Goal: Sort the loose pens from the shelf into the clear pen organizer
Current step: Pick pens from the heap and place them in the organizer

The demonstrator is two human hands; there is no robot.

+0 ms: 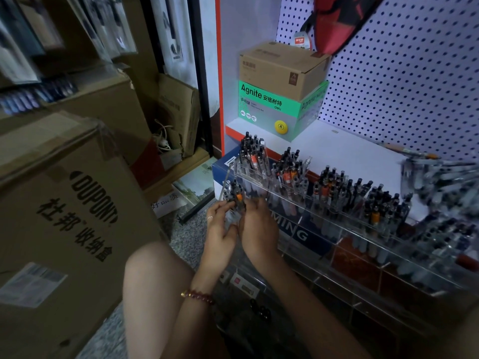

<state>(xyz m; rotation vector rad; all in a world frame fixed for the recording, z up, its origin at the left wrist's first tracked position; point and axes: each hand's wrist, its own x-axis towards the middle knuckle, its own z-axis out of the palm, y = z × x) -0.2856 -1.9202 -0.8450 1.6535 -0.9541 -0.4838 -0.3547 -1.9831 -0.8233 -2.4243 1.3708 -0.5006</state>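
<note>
A small bundle of clear pens [234, 203] with black tops and one orange band stands upright between my hands, at the left end of the clear pen organizer [324, 216]. My left hand [219, 229] grips the bundle from the left, and my right hand [256, 226] holds it from the right. The organizer is a tiered acrylic rack with several compartments full of upright pens. Its lower front compartments look mostly dark. More loose pens [440, 182] lie blurred at the far right of the white shelf [350, 149].
A green Agnite box [274, 110] with a brown carton [280, 68] on top stands at the shelf's back left, before a white pegboard [414, 81]. A large Dupont carton [64, 216] fills the left. My bare knee [155, 281] is below my hands.
</note>
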